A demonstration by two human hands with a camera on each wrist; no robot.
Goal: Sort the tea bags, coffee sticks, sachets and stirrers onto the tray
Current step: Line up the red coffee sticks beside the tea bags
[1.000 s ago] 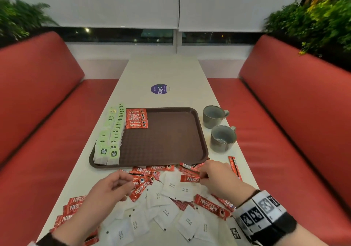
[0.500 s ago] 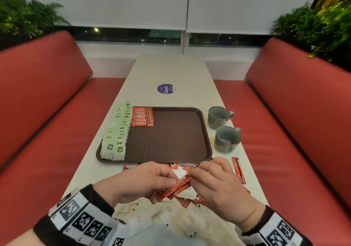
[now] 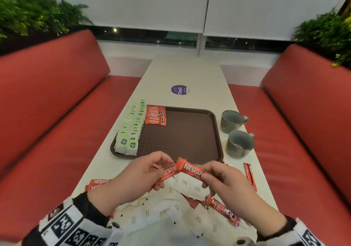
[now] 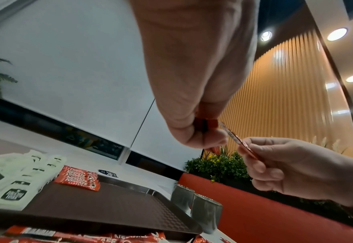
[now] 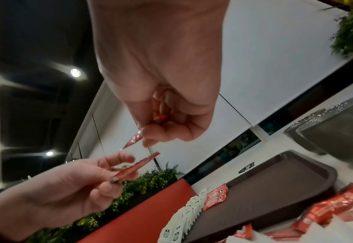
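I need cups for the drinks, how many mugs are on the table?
2. One mug stands right of the tray; the other mug stands just nearer, beside it.

Café booth – 2 red benches [image 3: 57, 97] flanking long table [image 3: 186, 70], planters [image 3: 326, 30], roller blinds [image 3: 133, 2].

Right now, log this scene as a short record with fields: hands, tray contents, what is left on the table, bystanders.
left hand: left hand pinches a red coffee stick
right hand: right hand pinches another coffee stick, lifted above the pile
tray: brown tray holds two rows of green tea bags along its left side and a stack of coffee sticks at the far left
still unsorted: white sugar sachets and loose coffee sticks on the table
bystanders: two grey mugs right of the tray
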